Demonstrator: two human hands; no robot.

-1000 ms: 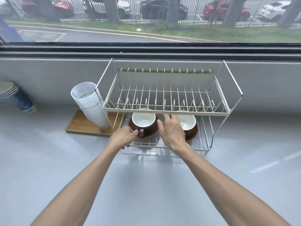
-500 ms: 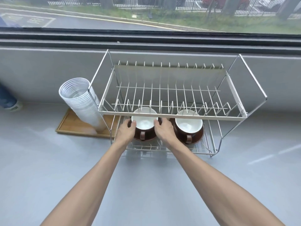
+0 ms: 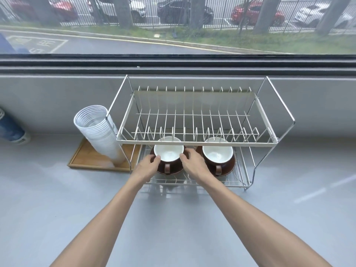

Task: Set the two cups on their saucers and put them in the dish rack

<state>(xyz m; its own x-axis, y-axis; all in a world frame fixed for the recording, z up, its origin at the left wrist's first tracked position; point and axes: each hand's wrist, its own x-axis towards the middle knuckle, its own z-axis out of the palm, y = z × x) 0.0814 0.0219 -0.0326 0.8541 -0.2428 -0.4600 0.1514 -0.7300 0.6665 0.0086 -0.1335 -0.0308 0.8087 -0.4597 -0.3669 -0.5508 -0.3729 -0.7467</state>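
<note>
Two brown cups with white insides stand on brown saucers in the lower tier of the wire dish rack (image 3: 196, 144), handles facing me. My left hand (image 3: 147, 166) holds the left edge of the left saucer (image 3: 173, 170), thumb against the left cup (image 3: 168, 153). My right hand (image 3: 194, 166) holds the same saucer's right edge, thumb by the cup's rim. The right cup (image 3: 217, 153) sits on the right saucer (image 3: 229, 168), untouched, just right of my right hand. The upper tier's front rail hides the far rims of both cups.
A tilted stack of clear plastic cups (image 3: 98, 132) rests on a wooden tray (image 3: 86, 160), touching the rack's left side. Blue paper cups (image 3: 11, 130) lie at the far left. A grey wall under the window stands behind the rack. Grey counter spreads in front.
My left hand moved from the saucer's front to its left edge, my right hand from between the cups to its right edge. The left cup and saucer now sit a little deeper in the rack.
</note>
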